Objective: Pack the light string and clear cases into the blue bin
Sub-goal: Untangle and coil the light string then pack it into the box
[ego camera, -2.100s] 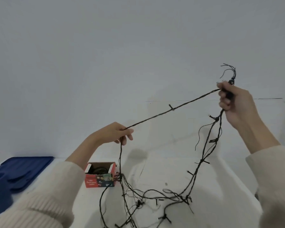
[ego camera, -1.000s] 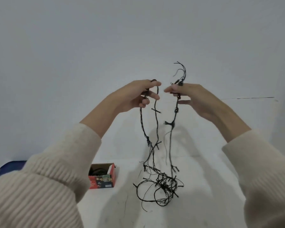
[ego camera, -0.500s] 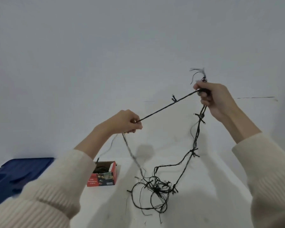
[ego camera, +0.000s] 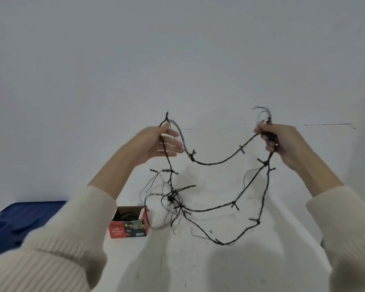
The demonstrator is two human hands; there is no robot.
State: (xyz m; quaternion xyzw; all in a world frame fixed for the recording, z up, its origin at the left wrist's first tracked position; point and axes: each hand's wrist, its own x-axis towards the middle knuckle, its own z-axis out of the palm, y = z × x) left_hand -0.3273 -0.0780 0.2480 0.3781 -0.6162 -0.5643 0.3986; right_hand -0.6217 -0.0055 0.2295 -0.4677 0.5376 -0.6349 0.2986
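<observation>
Holding a light string (ego camera: 215, 163) above the tabletop (ego camera: 198, 262), pinched in the left hand (ego camera: 156, 144), clenched in the right hand (ego camera: 282, 142), sagging between.

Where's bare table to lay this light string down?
Widest bare patch: the near white tabletop between the two cream sleeves, in front of the red cardboard box and the lowest loop of the black light string. A narrower strip runs right of the loops, along the table edge. Crowded: just right of the box, where the tangle hangs.
</observation>
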